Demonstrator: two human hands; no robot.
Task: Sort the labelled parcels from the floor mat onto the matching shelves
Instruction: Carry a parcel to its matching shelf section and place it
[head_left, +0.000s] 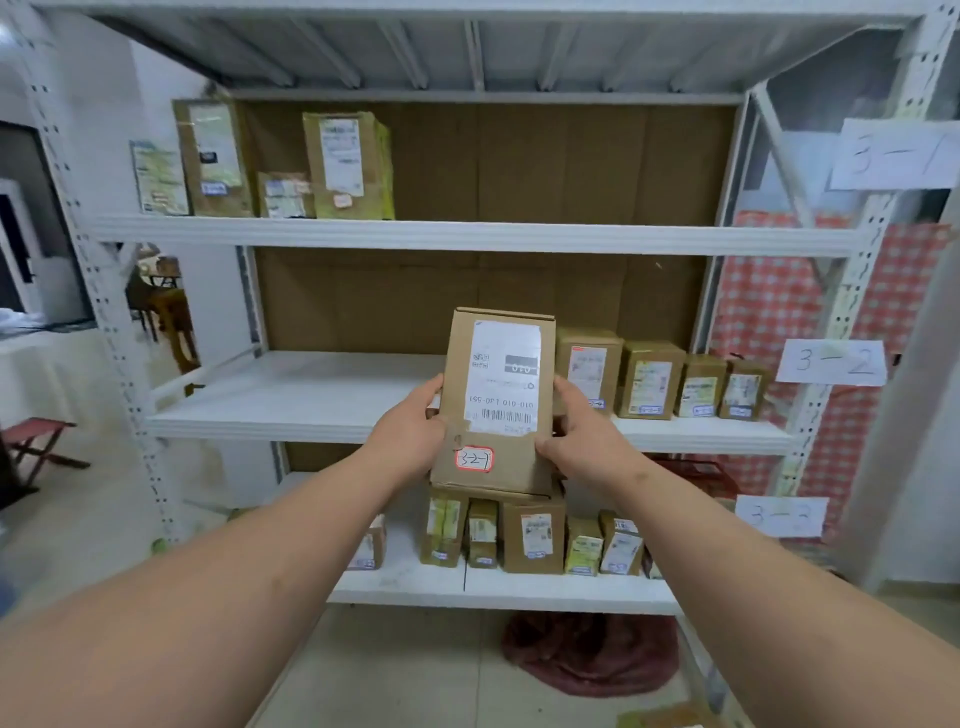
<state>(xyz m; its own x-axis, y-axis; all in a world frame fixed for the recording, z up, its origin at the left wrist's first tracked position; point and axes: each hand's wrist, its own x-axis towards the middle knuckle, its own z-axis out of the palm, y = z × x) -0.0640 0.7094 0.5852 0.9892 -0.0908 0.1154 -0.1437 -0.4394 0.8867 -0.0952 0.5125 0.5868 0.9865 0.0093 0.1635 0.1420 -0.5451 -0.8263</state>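
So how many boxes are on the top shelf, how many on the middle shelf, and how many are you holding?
Top shelf parcels: 4
Middle shelf parcels: 4
Held parcel: 1
Total: 9

White metal rack (467, 236), three shelves visible. Top shelf (545, 235): four parcels (347, 165) bunched left. Middle shelf (291, 400): row of four small boxes (652, 380) on right, left side bare. Bottom shelf (519, 592): row of small boxes (533, 535), upright.
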